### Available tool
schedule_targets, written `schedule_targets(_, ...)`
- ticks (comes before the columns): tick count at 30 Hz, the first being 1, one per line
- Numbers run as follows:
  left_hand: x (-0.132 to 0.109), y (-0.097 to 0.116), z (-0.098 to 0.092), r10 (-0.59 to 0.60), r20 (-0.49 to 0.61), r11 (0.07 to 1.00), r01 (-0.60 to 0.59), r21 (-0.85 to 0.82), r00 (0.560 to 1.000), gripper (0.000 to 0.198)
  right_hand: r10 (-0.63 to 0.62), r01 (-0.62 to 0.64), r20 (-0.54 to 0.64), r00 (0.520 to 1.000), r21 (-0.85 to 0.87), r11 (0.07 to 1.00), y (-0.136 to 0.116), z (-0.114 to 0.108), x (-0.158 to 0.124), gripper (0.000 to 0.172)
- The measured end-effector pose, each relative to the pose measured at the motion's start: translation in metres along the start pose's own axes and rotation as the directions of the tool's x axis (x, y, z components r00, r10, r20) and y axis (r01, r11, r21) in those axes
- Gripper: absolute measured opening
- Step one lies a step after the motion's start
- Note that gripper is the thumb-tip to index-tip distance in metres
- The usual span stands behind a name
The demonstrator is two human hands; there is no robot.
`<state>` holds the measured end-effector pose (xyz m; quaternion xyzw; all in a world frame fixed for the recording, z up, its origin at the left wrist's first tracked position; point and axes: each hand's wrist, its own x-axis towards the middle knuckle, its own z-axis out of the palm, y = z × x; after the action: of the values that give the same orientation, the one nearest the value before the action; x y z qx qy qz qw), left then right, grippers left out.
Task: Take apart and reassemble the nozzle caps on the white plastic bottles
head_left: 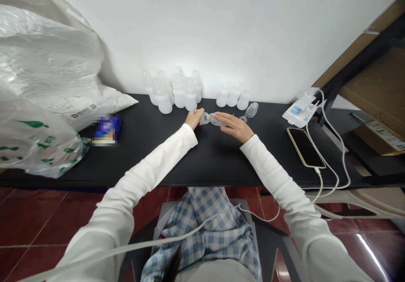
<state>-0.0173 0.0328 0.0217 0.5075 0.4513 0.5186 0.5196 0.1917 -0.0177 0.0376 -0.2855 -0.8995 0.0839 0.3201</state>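
Note:
My left hand (pixel 193 118) is closed on a translucent bottle collar (pixel 205 118), pinching its left edge above the black table. Just to the right, my right hand (pixel 234 127) has long fingers laid over a clear bottle cap (pixel 216 120), with the thumb on the near side. The collar and cap are side by side; I cannot tell whether they are joined. Beyond my right hand, another clear domed cap (pixel 252 110) lies beside a small clear piece (pixel 243 119). White bottles with clear domed tops (pixel 164 100) stand behind my left hand.
Three white bottles without domes (pixel 232 98) stand near the wall. At left are plastic bags (pixel 47 71) and a blue packet (pixel 107 130). A phone (pixel 305 147) with a white cable and a white-blue package (pixel 300 110) lie at right, near a cardboard box (pixel 381 134).

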Motion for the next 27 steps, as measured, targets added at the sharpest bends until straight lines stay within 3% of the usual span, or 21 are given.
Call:
schedule_targets(4, -0.002, 0.003, 0.002, -0.044, -0.064, 0.993, 0.036, -0.114, 0.997, 0.036, 0.068, -0.087, -0.238, 0.969, -0.069, 0.994, 0.010, 0.003, -0.001, 0.029)
schedule_targets(8, -0.009, 0.002, 0.009, -0.056, 0.009, 0.982, 0.056, -0.183, 0.998, 0.035, 0.138, -0.227, -0.503, 0.854, -0.122, 0.966, 0.023, 0.004, 0.001, 0.024)
schedule_targets(10, -0.010, 0.000, 0.009, -0.087, 0.020, 0.977, 0.090, -0.195, 0.996, 0.036, 0.169, -0.299, -0.580, 0.797, -0.136, 0.945, 0.026, -0.001, 0.001, 0.021)
schedule_targets(15, -0.005, -0.005, 0.005, -0.090, -0.011, 0.964, 0.084, -0.254, 0.996, 0.039, 0.293, -0.471, -0.613, 0.734, -0.149, 0.870, 0.041, -0.022, -0.008, 0.043)
schedule_targets(20, -0.002, -0.007, 0.002, 0.043, -0.070, 0.975, -0.057, -0.215, 0.997, 0.041, 0.334, -0.647, -0.658, 0.675, -0.310, 0.696, 0.074, -0.040, -0.028, 0.049)
schedule_targets(23, -0.002, -0.008, 0.000, 0.138, -0.104, 0.977, -0.153, -0.150, 0.985, 0.039, 0.394, -0.709, -0.631, 0.668, -0.378, 0.596, 0.088, -0.040, -0.036, 0.050)
schedule_targets(27, -0.004, -0.009, 0.000, 0.181, -0.125, 0.979, -0.191, -0.076, 0.976, 0.039, 0.458, -0.722, -0.571, 0.681, -0.418, 0.552, 0.097, -0.033, -0.040, 0.053)
